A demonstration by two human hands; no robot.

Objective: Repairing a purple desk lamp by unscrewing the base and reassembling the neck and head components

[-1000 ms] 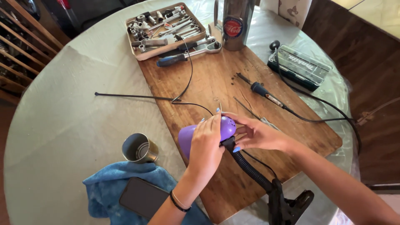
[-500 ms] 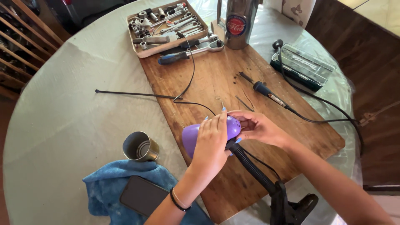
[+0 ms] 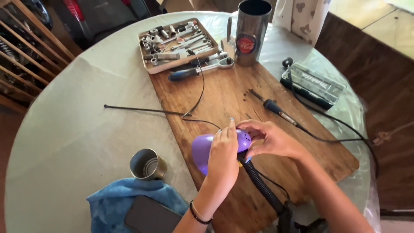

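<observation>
The left hand (image 3: 223,153) lay over the top of the purple lamp head (image 3: 202,146), fingers curled down against the shell and one finger raised straight up. The right hand (image 3: 269,140) cupped the back of the same lamp head from the other side, fingers bent around its vented end, so both hands gripped it between them. The lamp head sat low over the wooden board (image 3: 224,95) near its front edge, joined to a black flexible neck (image 3: 261,183) running down toward the person. A soldering iron (image 3: 278,112) lay on the board just beyond the right hand. A small metal cup (image 3: 147,165) stood on the round table (image 3: 77,129) to the left, beside a blue cloth (image 3: 112,205)
</observation>
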